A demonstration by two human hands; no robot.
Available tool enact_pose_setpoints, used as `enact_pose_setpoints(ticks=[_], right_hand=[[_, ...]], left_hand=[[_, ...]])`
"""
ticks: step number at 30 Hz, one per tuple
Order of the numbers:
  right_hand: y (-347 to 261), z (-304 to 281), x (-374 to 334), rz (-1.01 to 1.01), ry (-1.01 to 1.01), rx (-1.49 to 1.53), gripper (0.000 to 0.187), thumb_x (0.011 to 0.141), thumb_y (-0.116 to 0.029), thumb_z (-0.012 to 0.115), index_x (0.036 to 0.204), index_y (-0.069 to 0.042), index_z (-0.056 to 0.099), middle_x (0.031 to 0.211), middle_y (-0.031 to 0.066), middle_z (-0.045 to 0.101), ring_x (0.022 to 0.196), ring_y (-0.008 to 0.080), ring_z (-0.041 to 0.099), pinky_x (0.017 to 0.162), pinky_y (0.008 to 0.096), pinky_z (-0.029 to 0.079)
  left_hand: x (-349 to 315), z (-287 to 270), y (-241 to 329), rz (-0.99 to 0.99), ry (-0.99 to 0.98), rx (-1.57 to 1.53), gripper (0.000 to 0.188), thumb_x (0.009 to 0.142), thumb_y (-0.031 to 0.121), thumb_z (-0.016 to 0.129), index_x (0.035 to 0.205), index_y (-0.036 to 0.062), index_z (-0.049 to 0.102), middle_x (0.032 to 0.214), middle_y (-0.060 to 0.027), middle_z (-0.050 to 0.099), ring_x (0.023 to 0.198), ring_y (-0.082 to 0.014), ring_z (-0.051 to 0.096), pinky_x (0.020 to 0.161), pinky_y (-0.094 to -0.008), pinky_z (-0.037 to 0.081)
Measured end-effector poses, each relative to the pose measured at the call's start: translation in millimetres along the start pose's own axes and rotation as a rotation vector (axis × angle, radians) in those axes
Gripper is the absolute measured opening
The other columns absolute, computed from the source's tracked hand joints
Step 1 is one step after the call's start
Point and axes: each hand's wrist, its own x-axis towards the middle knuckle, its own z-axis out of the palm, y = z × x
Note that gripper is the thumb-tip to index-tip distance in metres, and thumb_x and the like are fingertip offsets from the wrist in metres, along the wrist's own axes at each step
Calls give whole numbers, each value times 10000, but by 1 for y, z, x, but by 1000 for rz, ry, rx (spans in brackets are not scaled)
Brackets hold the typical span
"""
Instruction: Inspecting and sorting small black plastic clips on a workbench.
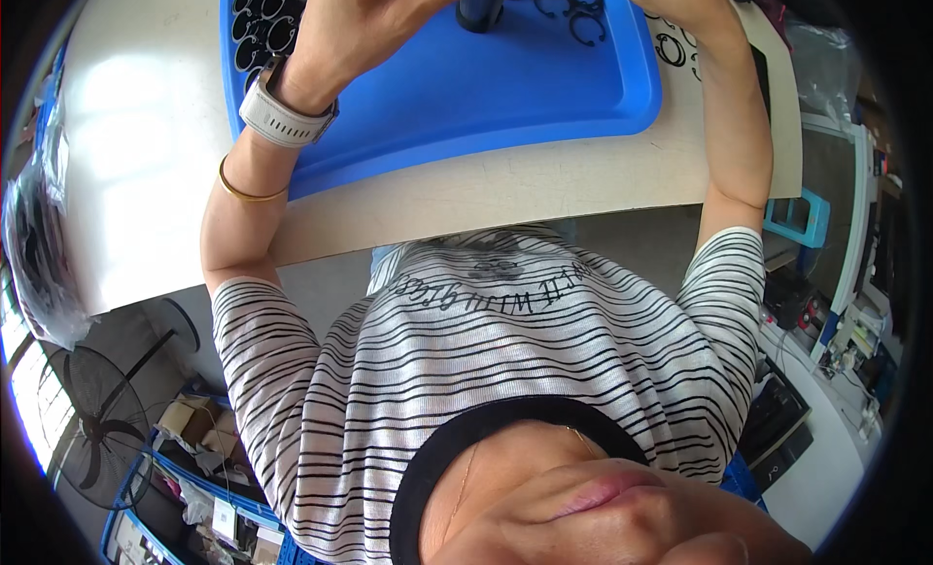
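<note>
One dark cylinder (479, 9) is seen between the left hand (364, 26) and right hand (682, 0), whose grips cannot be told; several black C-shaped rings (585, 14) are held in one blue tray (457, 103).

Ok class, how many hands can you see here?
2: the left hand over the blue tray, the right hand near its right side, both cut off by the top edge; more may be hidden.

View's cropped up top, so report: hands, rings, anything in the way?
Left hand, right hand: grips out of frame. Black rings in blue tray. Dark cylinder between hands.
</note>
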Motion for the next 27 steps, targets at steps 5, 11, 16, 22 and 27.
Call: enact_pose_setpoints(ticks=[5,11,16,22,27], right_hand=[[-3,2,1,79,-21,20,140,897,-12,669,1035,9,670,868,89,728,793,139,677,714,303,534],[-4,4,0,22,-22,-19,147,893,-13,670,1039,7,670,862,99,726,785,157,686,710,315,534],[-8,8,3,96,-62,-28,144,891,-20,676,1032,10,674,843,110,724,764,175,695,691,324,533],[-6,7,2,105,-56,-5,142,893,-26,678,1030,11,681,833,109,723,750,180,695,684,327,533],[-2,7,2,69,-55,-25,138,893,-24,675,1027,11,683,830,109,721,747,181,695,683,328,533]], left_hand=[[0,0,2,0,-11,21,345,908,82,791,1195,-16,626,1106,-68,677,1002,-137,621,929,-311,508],[-1,0,2,2,-7,12,352,906,76,791,1203,-18,626,1093,-65,674,1000,-137,617,923,-308,510],[-1,0,1,5,-11,11,353,908,86,792,1203,-19,630,1089,-65,672,997,-138,616,921,-307,512],[-1,0,1,5,-12,17,359,907,104,798,1202,-19,634,1087,-65,672,991,-140,618,917,-304,516],[-1,0,1,4,-17,32,364,905,108,801,1202,-19,634,1084,-64,672,990,-138,617,914,-300,515]])
